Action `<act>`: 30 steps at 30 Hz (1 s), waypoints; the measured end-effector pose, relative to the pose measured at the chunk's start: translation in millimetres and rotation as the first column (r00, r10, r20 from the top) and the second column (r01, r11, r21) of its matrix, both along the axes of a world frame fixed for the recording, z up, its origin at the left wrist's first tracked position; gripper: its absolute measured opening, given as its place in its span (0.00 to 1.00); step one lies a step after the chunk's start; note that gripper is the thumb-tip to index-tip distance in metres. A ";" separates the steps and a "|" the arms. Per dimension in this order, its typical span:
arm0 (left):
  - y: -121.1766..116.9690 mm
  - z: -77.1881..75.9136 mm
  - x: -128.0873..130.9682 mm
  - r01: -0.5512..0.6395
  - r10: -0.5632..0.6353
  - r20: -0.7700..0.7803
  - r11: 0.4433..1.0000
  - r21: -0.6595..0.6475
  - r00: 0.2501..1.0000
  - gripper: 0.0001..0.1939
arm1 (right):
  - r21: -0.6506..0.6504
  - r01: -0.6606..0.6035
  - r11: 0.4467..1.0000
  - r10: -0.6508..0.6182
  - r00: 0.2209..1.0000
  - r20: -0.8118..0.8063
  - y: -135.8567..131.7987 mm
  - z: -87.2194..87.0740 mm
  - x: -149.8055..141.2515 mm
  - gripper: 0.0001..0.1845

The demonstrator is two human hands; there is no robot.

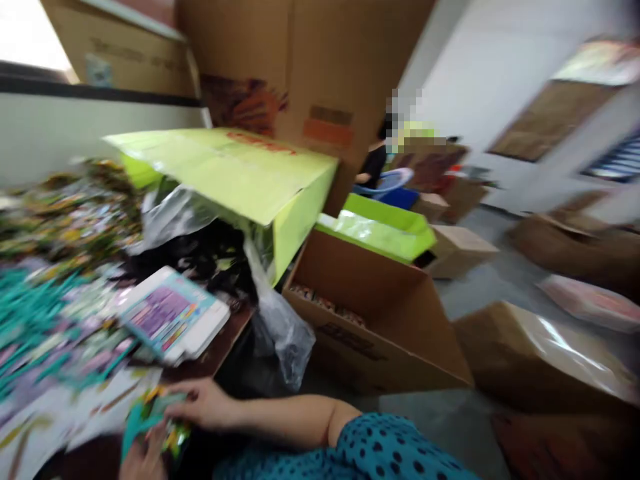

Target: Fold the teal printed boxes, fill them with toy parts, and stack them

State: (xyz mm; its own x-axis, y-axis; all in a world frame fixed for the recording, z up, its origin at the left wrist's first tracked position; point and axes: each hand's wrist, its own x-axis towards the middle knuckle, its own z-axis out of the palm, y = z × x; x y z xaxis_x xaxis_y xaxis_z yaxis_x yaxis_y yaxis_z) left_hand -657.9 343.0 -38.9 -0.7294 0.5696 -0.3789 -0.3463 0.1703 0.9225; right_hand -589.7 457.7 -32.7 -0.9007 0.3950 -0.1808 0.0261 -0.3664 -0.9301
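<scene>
Low at the left of the head view, my right hand is closed with its fingertips on a small shiny yellow-and-green wrapper. Just below it my left hand, partly cut off by the bottom edge, pinches a flat teal piece. The two hands almost touch, and motion blur hides the exact kind of what they hold. Beyond them lies a stack of printed cards or flat boxes, white, blue and purple. A heap of teal pieces spreads to the left.
Shiny multicoloured wrappers are piled behind. A yellow-green carton with clear plastic film overhangs the table edge. An open brown box holding small items stands to the right, near more cartons. Another person is farther back.
</scene>
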 end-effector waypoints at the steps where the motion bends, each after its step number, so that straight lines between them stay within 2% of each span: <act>1: -15.0 -2.3 5.8 -0.059 0.057 -0.066 0.998 -0.026 0.996 0.34 | 0.130 0.076 0.989 -0.074 0.997 -0.026 2.9 8.0 3.7 0.13; 2: -31.6 -2.9 12.3 -0.069 0.054 -0.206 0.995 -0.068 0.977 0.35 | 0.131 0.095 0.987 -0.093 0.995 -0.024 6.0 12.7 6.3 0.13; 3: -48.9 -2.3 18.4 -0.073 0.025 -0.374 0.991 -0.114 0.927 0.35 | 0.102 0.080 0.992 -0.079 0.997 -0.005 8.7 13.6 7.5 0.14; 5: -84.1 0.9 25.7 -0.097 -0.124 -0.668 0.954 -0.284 0.734 0.33 | 0.038 0.044 0.998 -0.046 0.998 0.046 11.7 5.0 6.6 0.17; 6: -102.0 1.9 25.9 -0.164 -0.212 -0.758 0.907 -0.387 0.617 0.33 | 0.008 0.027 1.000 -0.027 0.997 0.077 11.9 -3.1 5.1 0.20; 7: -120.2 1.8 24.1 -0.238 -0.317 -0.785 0.834 -0.498 0.532 0.34 | -0.021 0.005 1.000 -0.003 0.994 0.107 11.2 -12.6 3.4 0.23; 8: -138.5 0.6 21.0 -0.315 -0.406 -0.772 0.743 -0.591 0.490 0.36 | -0.046 -0.018 0.999 0.023 0.991 0.129 9.6 -22.7 2.0 0.27; 10: -172.3 -4.2 14.1 -0.426 -0.482 -0.729 0.597 -0.680 0.486 0.39 | -0.086 -0.054 0.995 0.067 0.986 0.154 4.2 -42.0 1.1 0.34; 11: -185.9 -6.7 11.5 -0.444 -0.494 -0.712 0.559 -0.700 0.500 0.37 | -0.088 -0.061 0.994 0.075 0.984 0.164 0.4 -50.1 2.1 0.36; 12: -196.3 -8.3 9.6 -0.450 -0.483 -0.715 0.559 -0.696 0.506 0.32 | -0.076 -0.068 0.995 0.080 0.981 0.178 -3.8 -56.7 4.0 0.38; 14: -207.3 -6.5 7.9 -0.505 -0.369 -0.800 0.630 -0.590 0.473 0.24 | -0.043 -0.092 0.995 0.099 0.975 0.198 -12.2 -65.0 9.2 0.40; 16: -209.8 3.2 8.2 -0.583 -0.149 -0.908 0.723 -0.370 0.391 0.17 | -0.018 -0.145 0.989 0.146 0.968 0.205 -19.1 -67.5 13.8 0.40; 17: -210.4 10.2 8.7 -0.614 -0.022 -0.937 0.750 -0.245 0.348 0.16 | -0.010 -0.170 0.985 0.169 0.964 0.204 -21.7 -67.4 15.3 0.40; 19: -214.2 24.4 9.9 -0.646 0.197 -0.931 0.761 -0.052 0.306 0.19 | 0.001 -0.207 0.978 0.202 0.958 0.203 -25.3 -65.5 16.7 0.41; 22: -225.2 36.9 12.7 -0.683 0.402 -0.847 0.727 0.066 0.347 0.24 | 0.005 -0.242 0.970 0.236 0.951 0.199 -29.6 -58.5 17.3 0.40; 25: -231.5 36.4 16.5 -0.711 0.504 -0.765 0.698 0.087 0.401 0.30 | -0.016 -0.297 0.955 0.295 0.939 0.174 -36.9 -42.2 15.9 0.37; 30: -223.5 32.2 19.1 -0.686 0.486 -0.763 0.723 0.078 0.426 0.32 | -0.018 -0.446 0.895 0.446 0.893 0.068 -57.1 -1.7 3.7 0.32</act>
